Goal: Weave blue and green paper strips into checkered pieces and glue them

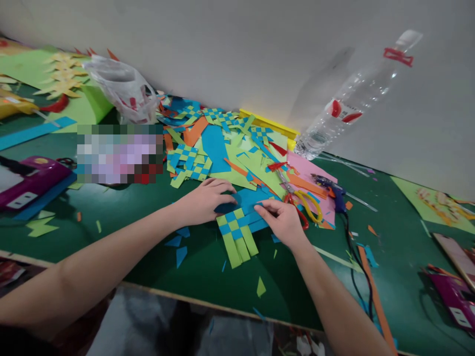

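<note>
A small checkered weave of green and blue paper strips (233,227) lies on the table between my hands, with loose green ends pointing toward me. Just behind it, my left hand (208,200) hovers at blue paper with curved fingers, thumb and forefinger apart. My right hand (284,221) has thumb and forefinger pinched at a blue paper strip (253,217) that runs out from the right side of the weave. Blue paper (247,198) lies under and behind the fingertips. Scissors with red and yellow handles (309,205) rest beside my right hand.
Finished weaves (187,160) and paper scraps heap up behind. A clear plastic bottle (339,109) leans on the wall. Farther right are a blue glue gun (336,195) with its cord and a purple power strip (454,301). A white plastic bag (126,91) stands back left.
</note>
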`<state>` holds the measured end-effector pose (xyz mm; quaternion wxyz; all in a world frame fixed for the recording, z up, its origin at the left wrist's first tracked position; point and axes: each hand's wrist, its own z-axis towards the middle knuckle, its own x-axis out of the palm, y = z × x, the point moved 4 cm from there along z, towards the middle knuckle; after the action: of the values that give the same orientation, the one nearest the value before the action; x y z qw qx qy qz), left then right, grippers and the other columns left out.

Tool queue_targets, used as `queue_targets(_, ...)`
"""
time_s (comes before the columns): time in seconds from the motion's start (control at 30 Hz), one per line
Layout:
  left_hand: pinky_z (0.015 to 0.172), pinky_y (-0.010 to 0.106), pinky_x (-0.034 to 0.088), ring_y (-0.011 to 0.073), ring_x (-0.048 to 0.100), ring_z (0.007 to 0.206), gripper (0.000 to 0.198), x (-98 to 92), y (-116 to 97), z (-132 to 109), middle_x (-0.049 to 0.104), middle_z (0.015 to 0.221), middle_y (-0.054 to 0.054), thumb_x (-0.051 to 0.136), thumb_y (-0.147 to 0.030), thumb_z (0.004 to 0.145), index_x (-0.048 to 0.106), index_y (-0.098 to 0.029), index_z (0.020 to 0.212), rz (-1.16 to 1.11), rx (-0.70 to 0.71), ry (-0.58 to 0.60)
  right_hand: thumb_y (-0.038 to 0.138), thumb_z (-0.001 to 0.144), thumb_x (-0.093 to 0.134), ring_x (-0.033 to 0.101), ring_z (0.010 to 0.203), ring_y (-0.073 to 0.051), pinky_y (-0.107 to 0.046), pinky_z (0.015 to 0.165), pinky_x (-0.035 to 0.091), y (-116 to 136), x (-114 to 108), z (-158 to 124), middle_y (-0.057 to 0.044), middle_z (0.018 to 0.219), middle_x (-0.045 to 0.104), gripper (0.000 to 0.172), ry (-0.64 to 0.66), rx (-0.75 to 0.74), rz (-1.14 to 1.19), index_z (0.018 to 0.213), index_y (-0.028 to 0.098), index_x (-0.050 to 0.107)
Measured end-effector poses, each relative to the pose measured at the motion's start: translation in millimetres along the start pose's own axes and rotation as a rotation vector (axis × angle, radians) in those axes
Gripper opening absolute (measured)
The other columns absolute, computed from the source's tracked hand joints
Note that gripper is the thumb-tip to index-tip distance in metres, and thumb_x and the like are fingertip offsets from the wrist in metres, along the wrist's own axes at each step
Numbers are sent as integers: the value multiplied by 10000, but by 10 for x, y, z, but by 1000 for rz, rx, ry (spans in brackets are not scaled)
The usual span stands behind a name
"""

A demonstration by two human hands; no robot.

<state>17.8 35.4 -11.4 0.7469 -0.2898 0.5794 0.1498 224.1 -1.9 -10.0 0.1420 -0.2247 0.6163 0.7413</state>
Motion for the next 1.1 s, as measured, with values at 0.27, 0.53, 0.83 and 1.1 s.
queue_targets(0.27, 1081, 459, 325, 283, 456, 1274, 341, -88, 239, -6, 590, 1293, 103, 540, -275, 925, 589, -182, 1249, 181, -192, -159, 453, 832, 618, 645, 638, -172, -263, 569, 502, -8, 5, 22, -25, 688, 712, 288, -3, -5, -64, 802, 178, 701)
queue_targets(0.53, 1142, 509, 262, 304, 370, 1359, 635, 7, 126, -1, 499, 1409, 116, 642, -535, 810, 500, -208, 1336, 80, -153, -120, 454, 804, 640, 633, 617, -164, -262, 574, 513, 14, -13, 30, -23, 683, 706, 288, 17, 17, -1, 782, 173, 699)
queue_targets(0.83, 1142, 515, 246, 338, 362, 1359, 562, -123, 316, -50, 456, 1427, 189, 503, -309, 932, 369, -109, 1440, 284, -395, -263, 458, 839, 613, 621, 636, -153, -251, 596, 502, 4, 28, 23, -13, 689, 690, 296, 50, 11, -50, 796, 174, 685)
queue_targets(1.1, 1158, 501, 237, 275, 336, 1384, 418, -33, 123, 20, 469, 1446, 64, 494, -467, 935, 571, -277, 1300, 102, -93, -85, 464, 831, 622, 634, 648, -166, -265, 593, 511, 11, 18, 14, -19, 714, 703, 292, 41, -4, -69, 789, 183, 685)
